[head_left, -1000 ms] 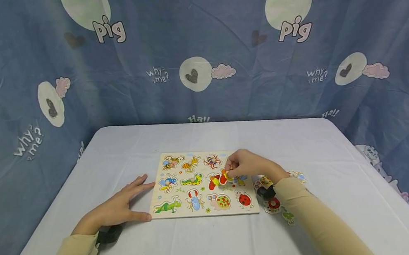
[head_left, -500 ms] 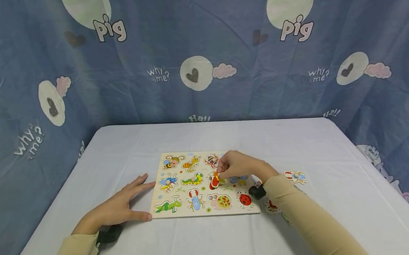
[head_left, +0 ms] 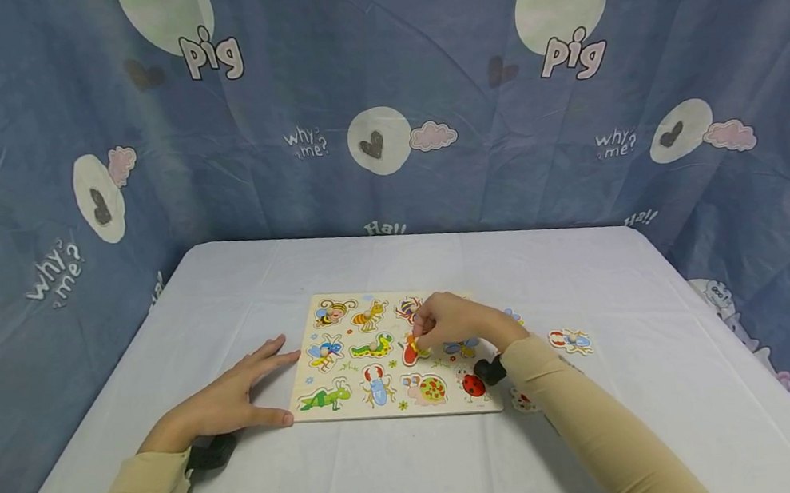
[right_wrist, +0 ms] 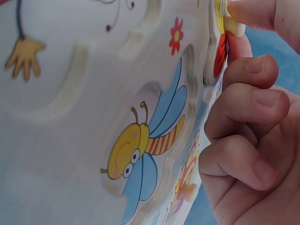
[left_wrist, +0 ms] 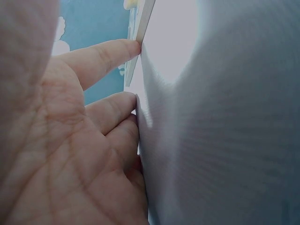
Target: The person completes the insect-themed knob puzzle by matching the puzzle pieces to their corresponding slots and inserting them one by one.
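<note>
A wooden peg puzzle board (head_left: 356, 407) with insect pictures lies on the table. My left hand (head_left: 237, 392) rests at the board's left side, fingers spread, with the index fingertip and thumb at its edge; in the left wrist view a fingertip (left_wrist: 133, 47) touches that edge. My right hand (head_left: 457, 322) pinches the wooden knob (right_wrist: 233, 27) of a red-and-yellow insect puzzle piece (head_left: 410, 352) between thumb and finger. That piece is at its matching picture in the middle row; whether it sits fully in the recess I cannot tell. Beside it is a blue-winged dragonfly recess (right_wrist: 140, 154).
Right of the board lie loose pieces: a beetle piece (head_left: 571, 342) and a red one (head_left: 523, 400) partly covered by the right sleeve (head_left: 577, 396). Another knobbed piece (right_wrist: 176, 201) is in the board. A white cloth (head_left: 391, 480) covers the table; a blue curtain (head_left: 490, 188) hangs behind.
My right hand has moved left and down with the red-and-yellow puzzle piece, bringing it over the matching picture. The left hand has stayed in place.
</note>
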Demonstrator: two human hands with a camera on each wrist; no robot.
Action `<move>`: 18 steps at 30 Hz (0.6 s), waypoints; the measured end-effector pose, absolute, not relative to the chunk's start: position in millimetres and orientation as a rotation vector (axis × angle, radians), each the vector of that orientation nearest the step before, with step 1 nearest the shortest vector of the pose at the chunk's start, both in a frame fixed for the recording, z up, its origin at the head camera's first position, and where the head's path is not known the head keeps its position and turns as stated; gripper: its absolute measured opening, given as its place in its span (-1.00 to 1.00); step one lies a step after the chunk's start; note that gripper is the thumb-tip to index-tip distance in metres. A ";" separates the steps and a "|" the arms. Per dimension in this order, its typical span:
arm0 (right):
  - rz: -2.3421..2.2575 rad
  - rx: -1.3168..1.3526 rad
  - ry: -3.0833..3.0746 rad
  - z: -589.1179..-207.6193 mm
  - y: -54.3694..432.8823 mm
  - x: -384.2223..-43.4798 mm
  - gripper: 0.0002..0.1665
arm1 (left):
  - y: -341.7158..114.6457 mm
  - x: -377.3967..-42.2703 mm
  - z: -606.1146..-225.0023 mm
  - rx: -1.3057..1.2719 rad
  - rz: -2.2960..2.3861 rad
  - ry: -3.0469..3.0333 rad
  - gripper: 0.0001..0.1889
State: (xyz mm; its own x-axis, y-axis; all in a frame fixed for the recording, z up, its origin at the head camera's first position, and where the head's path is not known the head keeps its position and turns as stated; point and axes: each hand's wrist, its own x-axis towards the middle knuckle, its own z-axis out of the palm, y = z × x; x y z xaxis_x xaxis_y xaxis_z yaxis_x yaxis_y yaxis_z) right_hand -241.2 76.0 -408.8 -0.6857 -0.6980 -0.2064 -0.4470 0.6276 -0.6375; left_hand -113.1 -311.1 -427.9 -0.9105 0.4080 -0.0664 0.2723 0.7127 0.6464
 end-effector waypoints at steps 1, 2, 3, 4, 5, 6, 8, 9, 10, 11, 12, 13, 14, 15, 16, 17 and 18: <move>-0.772 -0.906 2.411 -408.7 75.8 -241.2 -0.95 | -311.2 -113.2 -428.1 0.548 0.975 2.716 0.07; -0.773 -0.908 2.406 -408.6 75.6 -241.0 -0.96 | -311.2 -113.4 -428.3 0.550 0.973 2.717 0.07; -0.769 -0.911 2.403 -408.4 75.4 -240.8 -0.96 | -311.4 -113.5 -428.5 0.552 0.972 2.717 0.07; -0.766 -0.914 2.401 -408.3 75.3 -240.7 -0.97 | -311.5 -113.6 -428.8 0.553 0.970 2.718 0.07; -0.762 -0.915 2.402 -408.2 75.2 -240.5 -0.97 | -311.7 -113.7 -429.0 0.554 0.969 2.719 0.07; -0.762 -0.915 2.402 -408.0 75.1 -240.2 -0.97 | -311.8 -113.8 -429.3 0.554 0.967 2.720 0.07; -0.767 -0.910 2.400 -407.5 74.9 -239.7 -0.96 | -312.0 -114.0 -429.5 0.555 0.966 2.720 0.07; -0.767 -0.905 2.401 -407.5 74.7 -239.6 -0.95 | -312.1 -114.0 -429.5 0.556 0.966 2.720 0.07; -0.767 -0.900 2.403 -407.5 74.7 -239.5 -0.94 | -312.1 -114.0 -429.4 0.556 0.967 2.720 0.07; -0.768 -0.893 2.403 -407.4 74.5 -239.3 -0.93 | -312.1 -114.0 -429.4 0.556 0.968 2.720 0.07; -0.768 -0.886 2.403 -407.3 74.4 -239.0 -0.92 | -312.1 -114.0 -429.3 0.558 0.969 2.719 0.07; -0.767 -0.880 2.405 -407.1 74.3 -238.8 -0.91 | -312.0 -114.0 -429.2 0.558 0.971 2.718 0.07; -0.761 -0.875 2.408 -407.0 74.1 -238.5 -0.90 | -311.9 -113.9 -429.0 0.559 0.973 2.718 0.07; -0.761 -0.873 2.408 -406.6 73.9 -238.1 -0.90 | -311.8 -113.8 -428.8 0.560 0.973 2.718 0.07; -0.756 -0.871 2.411 -406.1 73.7 -237.6 -0.90 | -311.6 -113.8 -428.6 0.559 0.975 2.717 0.07; -0.752 -0.867 2.414 -405.7 73.7 -237.3 -0.90 | -311.4 -113.7 -428.4 0.559 0.977 2.716 0.07; -0.749 -0.866 2.416 -405.2 73.6 -236.9 -0.90 | -311.2 -113.6 -428.1 0.558 0.978 2.715 0.07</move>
State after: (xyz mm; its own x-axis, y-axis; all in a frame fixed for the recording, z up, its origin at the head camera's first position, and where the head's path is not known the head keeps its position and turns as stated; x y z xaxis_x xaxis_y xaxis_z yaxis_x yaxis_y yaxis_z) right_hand -236.9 73.6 -405.2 -0.6937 -0.6805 -0.2361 -0.4275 0.6527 -0.6255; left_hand -113.6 -311.2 -428.1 -0.9083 0.4140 -0.0605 0.2802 0.7093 0.6468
